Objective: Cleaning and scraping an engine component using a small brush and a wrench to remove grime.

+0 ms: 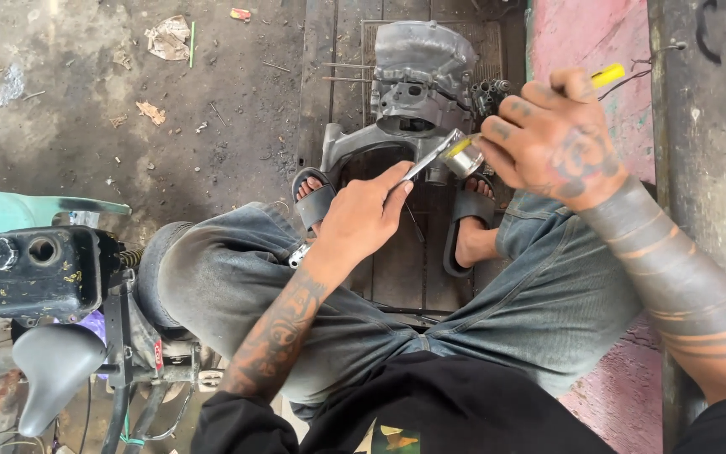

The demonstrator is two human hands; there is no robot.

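Bearing (462, 157) sits pinched in my right hand (552, 134) above the casing (420, 76); left hand (363, 214) grips the flat tool (427, 161) touching it; I'd steady both, levering gently.

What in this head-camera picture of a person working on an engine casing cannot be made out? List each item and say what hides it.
- Head view: the yellow-handled tool is mostly covered by the right hand; its tip cannot be seen.
- The wrench handle end is hidden under the left hand.
- The engine casing underside is hidden by its own body.
- The moped seat is cut off by the bottom-left edge.
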